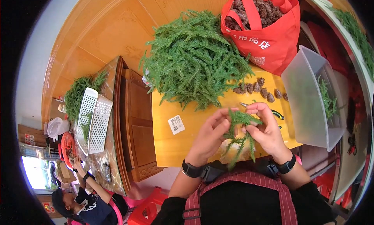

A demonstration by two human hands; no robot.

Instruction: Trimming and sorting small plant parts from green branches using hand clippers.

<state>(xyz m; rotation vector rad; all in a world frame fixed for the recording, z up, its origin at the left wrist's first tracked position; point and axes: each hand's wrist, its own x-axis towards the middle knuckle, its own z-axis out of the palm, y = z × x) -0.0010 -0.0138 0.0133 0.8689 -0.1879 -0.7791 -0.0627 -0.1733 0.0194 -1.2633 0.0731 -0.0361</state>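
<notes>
Over the near part of the yellow table I hold a green artificial pine sprig [241,142] with several drooping branches. My left hand [212,130] is closed on its left side, fingertips pinching near the top. My right hand [268,132] pinches the same sprig from the right, thumb and finger together. Partly hidden behind my right hand lie pliers [277,114] with dark and yellow-green handles; their metal tip shows between my hands. Several brown pine cones [257,87] lie in a loose row beyond my hands.
A big heap of pine sprigs [194,57] covers the table's far side. Behind it stands a red bag [269,42] full of pine cones. A clear plastic bin [307,100] is at the right, a white label [176,124] at the left. Another person [93,201] works by a white basket [102,121].
</notes>
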